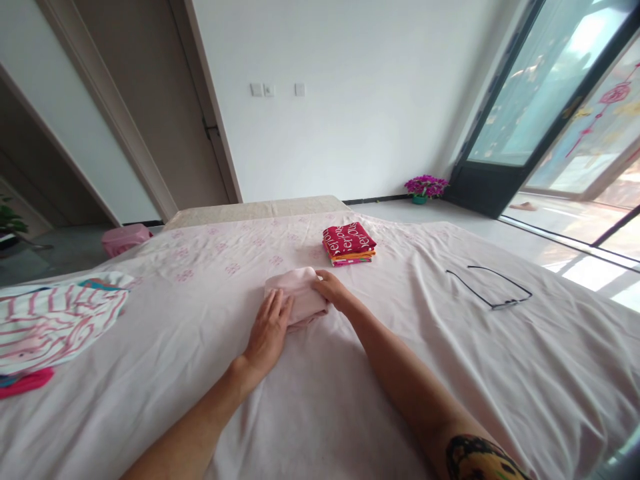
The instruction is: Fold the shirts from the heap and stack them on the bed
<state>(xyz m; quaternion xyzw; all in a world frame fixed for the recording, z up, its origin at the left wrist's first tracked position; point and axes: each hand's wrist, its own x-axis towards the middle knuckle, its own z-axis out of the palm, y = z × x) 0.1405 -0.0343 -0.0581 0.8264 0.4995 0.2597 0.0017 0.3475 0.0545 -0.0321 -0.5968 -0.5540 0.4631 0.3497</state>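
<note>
A pale pink folded piece of cloth [300,293] lies on the sheet in front of me, its folded layers showing along the near edge. My left hand [273,327] rests on its left side with the fingers stretched out over the fabric. At the far right corner, my right hand [331,289] pinches the cloth's edge, its fingertips partly hidden. Just beyond stands a small stack of folded fabric [349,241], dark red with white lettering on top, orange and pink below. Neither hand touches that stack.
Wrinkled pink sheeting [320,413] covers the surface. Black-framed glasses [505,303] lie on the right. To the left are a loose striped garment [65,320] and a pink stool [125,239]. Purple flowers [425,187] stand by the far wall, near a glass door [510,100].
</note>
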